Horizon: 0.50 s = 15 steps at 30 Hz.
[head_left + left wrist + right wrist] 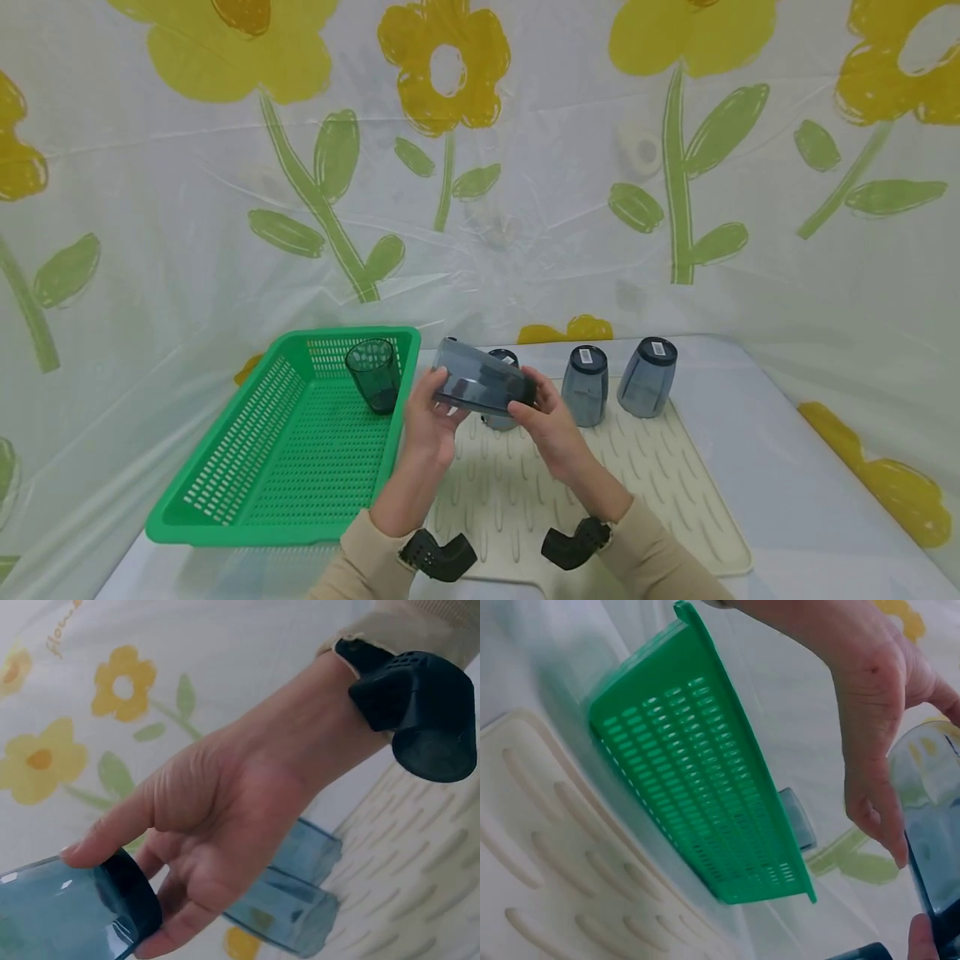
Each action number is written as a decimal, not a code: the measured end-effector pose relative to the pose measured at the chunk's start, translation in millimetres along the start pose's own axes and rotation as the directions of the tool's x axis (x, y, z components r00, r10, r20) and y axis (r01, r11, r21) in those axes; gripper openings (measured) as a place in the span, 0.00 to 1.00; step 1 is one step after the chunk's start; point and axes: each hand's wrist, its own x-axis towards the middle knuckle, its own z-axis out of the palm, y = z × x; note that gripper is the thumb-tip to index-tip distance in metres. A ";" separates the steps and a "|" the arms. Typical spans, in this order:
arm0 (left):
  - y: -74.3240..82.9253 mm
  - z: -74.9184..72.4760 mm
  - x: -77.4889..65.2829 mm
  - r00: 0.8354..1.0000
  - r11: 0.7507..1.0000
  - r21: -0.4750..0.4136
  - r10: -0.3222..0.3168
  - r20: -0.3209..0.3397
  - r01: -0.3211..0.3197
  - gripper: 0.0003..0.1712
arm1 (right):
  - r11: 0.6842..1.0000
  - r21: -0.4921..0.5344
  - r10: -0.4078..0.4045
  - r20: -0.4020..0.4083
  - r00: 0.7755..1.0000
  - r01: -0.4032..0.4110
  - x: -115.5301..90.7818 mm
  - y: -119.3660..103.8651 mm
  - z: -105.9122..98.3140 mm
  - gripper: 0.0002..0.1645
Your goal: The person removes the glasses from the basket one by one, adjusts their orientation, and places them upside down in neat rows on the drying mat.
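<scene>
A blue-grey drinking glass is held on its side above the mat, mouth to the left and dark base to the right. My left hand grips it at the mouth end, thumb on the near side. My right hand holds the base end between thumb and fingers. The left wrist view shows the right hand on the glass's dark base. Seen from the right wrist, the left hand is at the rim of the glass. Behind the held glass, another upside-down glass is partly hidden.
Two more glasses stand upside down toward the back right: one glass and a second glass. They are on a cream ridged drying mat. To the left sits a green plastic basket with one upright glass inside.
</scene>
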 end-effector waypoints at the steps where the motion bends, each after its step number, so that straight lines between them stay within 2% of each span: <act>1: -2.0 0.2 -0.4 1.000 1.000 -0.005 0.002 0.000 -0.002 0.26 | 1.000 0.003 -0.005 0.000 1.000 0.005 -0.4 -0.4 -0.9 0.43; 5: -7.5 2.4 -2.4 1.000 0.999 -0.051 -0.004 -0.010 0.004 0.23 | 0.999 0.038 -0.034 -0.002 0.999 0.034 -1.8 -1.3 -2.4 0.43; 8: -11.1 5.3 -4.7 1.000 0.995 -0.096 -0.008 -0.025 0.006 0.21 | 0.989 0.136 -0.060 -0.019 0.998 0.062 -2.1 -0.4 -1.7 0.38; 11: -14.8 8.5 -7.3 1.000 0.993 -0.116 -0.006 -0.029 0.003 0.22 | 0.959 0.265 -0.099 -0.030 0.995 0.103 -2.2 2.2 -0.2 0.27; 13: -16.7 10.3 -8.8 1.000 0.994 -0.110 -0.007 -0.030 0.003 0.23 | 0.928 0.350 -0.128 -0.024 0.991 0.128 -2.2 4.0 0.2 0.19; 15: -18.2 11.8 -9.9 1.000 0.995 -0.099 0.000 -0.027 -0.002 0.24 | 0.902 0.409 -0.139 -0.023 0.990 0.136 -1.8 4.7 0.5 0.15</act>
